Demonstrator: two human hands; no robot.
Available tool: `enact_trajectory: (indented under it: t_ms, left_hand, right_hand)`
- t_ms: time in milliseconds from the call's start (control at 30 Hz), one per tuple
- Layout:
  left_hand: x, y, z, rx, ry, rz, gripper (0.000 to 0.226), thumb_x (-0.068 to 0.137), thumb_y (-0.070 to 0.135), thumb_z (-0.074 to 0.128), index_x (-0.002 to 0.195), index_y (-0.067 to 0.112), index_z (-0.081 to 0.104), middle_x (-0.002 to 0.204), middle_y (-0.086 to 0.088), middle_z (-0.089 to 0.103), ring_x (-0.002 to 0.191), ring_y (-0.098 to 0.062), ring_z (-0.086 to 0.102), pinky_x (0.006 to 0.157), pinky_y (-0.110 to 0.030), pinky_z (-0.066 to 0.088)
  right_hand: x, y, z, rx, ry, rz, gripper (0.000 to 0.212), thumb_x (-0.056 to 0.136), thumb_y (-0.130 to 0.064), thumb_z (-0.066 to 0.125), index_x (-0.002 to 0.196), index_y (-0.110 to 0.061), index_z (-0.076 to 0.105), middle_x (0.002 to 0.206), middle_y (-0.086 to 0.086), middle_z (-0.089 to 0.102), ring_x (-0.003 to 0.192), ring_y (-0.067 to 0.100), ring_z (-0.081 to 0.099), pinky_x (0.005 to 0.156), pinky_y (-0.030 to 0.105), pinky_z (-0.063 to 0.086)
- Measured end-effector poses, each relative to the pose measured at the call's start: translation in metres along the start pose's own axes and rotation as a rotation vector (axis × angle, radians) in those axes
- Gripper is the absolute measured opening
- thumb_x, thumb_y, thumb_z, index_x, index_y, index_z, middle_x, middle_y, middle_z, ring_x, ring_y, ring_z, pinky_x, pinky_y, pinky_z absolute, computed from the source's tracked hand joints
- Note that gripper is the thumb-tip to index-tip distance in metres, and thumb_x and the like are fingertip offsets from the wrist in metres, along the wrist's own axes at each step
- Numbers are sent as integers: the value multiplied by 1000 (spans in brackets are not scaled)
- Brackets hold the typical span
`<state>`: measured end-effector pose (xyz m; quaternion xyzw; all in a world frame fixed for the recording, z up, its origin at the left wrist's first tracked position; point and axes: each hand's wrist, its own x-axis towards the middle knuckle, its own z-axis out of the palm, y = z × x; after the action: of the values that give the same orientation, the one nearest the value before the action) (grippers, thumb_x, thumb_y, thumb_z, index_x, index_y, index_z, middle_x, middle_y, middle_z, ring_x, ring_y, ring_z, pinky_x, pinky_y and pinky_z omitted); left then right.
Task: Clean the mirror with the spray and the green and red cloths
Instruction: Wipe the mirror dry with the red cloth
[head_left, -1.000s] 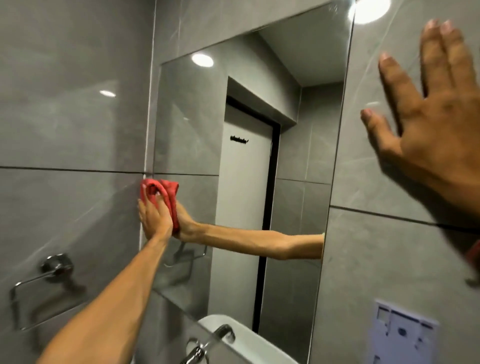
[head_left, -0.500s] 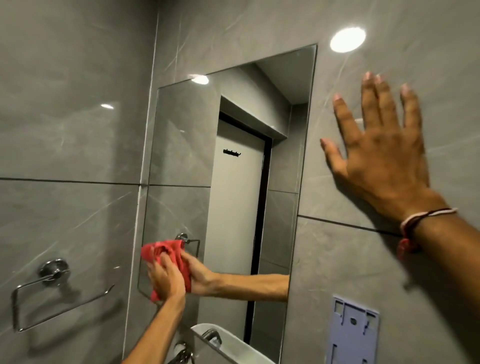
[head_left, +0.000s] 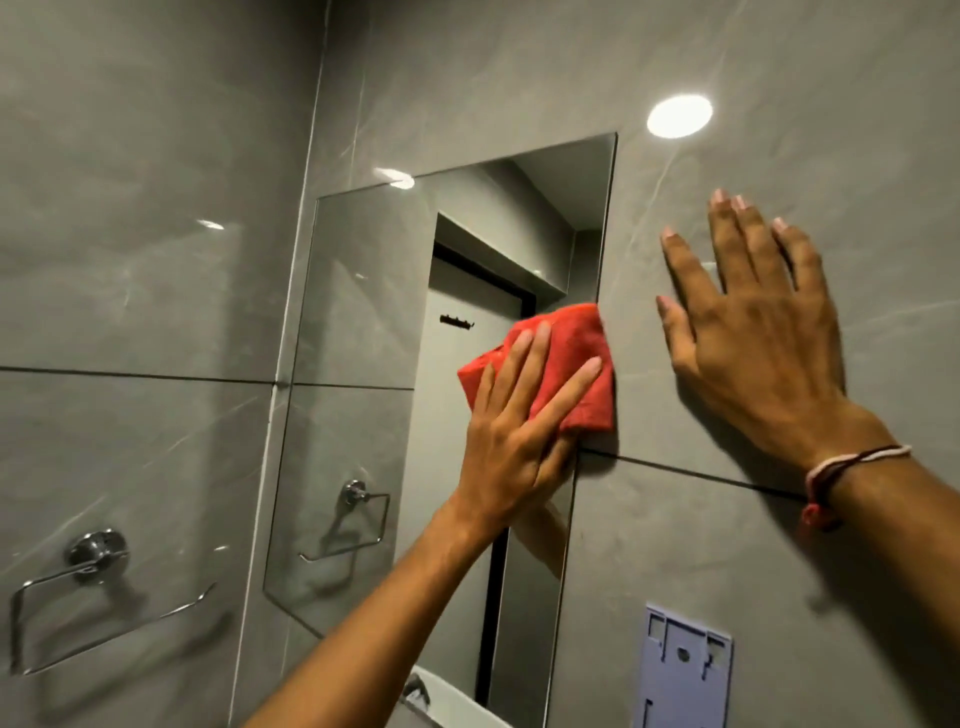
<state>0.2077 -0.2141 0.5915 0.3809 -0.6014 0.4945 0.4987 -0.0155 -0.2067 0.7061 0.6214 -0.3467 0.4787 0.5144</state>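
A frameless rectangular mirror (head_left: 363, 322) hangs on the grey tiled wall and reflects a white door. My left hand (head_left: 514, 436) presses a red cloth (head_left: 566, 353) flat against the mirror's right edge, about halfway up; the cloth's right side overlaps onto the tile. My right hand (head_left: 753, 332) lies flat on the wall tile to the right of the mirror, fingers spread, holding nothing. A thread bracelet circles that wrist. Neither the spray nor the green cloth is in view.
A chrome towel ring (head_left: 93, 587) is fixed to the left wall, low down. A pale blue plastic wall bracket (head_left: 683, 670) sits below right of the mirror. A white basin rim (head_left: 452, 701) and a tap (head_left: 415, 691) show at the bottom.
My left hand has swept the red cloth from the mirror's lower left across to its right edge and higher. My right hand stays flat on the wall.
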Motion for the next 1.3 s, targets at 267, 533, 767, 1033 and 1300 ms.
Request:
enact_trajectory:
  t_ms: [267, 533, 767, 1033, 1300]
  left_hand:
    - [-218, -68, -25, -71, 137, -1220, 65, 96, 47, 35, 158, 27, 31, 171, -9, 17, 158, -30, 16, 127, -54, 20]
    - [-223, 43, -11, -106, 252, -1626, 56, 104, 32, 42, 155, 11, 35, 167, -25, 22, 155, -39, 22, 127, -47, 14]
    - [-206, 124, -1, -166, -59, -644, 85, 79, 18, 46, 158, 40, 23, 173, 0, 3, 160, -29, 4, 129, -39, -4]
    - [-265, 142, 0, -132, 114, -1151, 59, 98, 58, 35, 155, 46, 26, 169, -13, 23, 157, -31, 21, 123, -55, 25]
    - [-174, 117, 11, -76, 133, -711, 62, 95, 33, 46, 155, 32, 33, 167, -20, 26, 156, -37, 21, 124, -56, 25]
  right_hand:
    - [-10, -4, 7, 11, 17, 0, 64, 106, -49, 26, 164, -22, 19, 173, 19, 13, 161, 36, 13, 129, 58, 14]
    - [-13, -10, 5, 43, 13, 37, 63, 106, -51, 21, 164, -25, 19, 173, 17, 12, 162, 34, 12, 129, 57, 12]
    - [-13, -7, -1, 50, -32, 19, 65, 104, -51, 23, 163, -25, 21, 173, 18, 12, 162, 34, 11, 130, 55, 10]
    - [-37, -5, -4, 59, -81, -43, 63, 105, -48, 28, 162, -22, 26, 173, 19, 15, 161, 33, 15, 130, 53, 15]
    - [-45, 3, -20, 195, -108, -60, 55, 102, -30, 47, 155, -14, 45, 168, 21, 30, 158, 36, 27, 128, 49, 25]
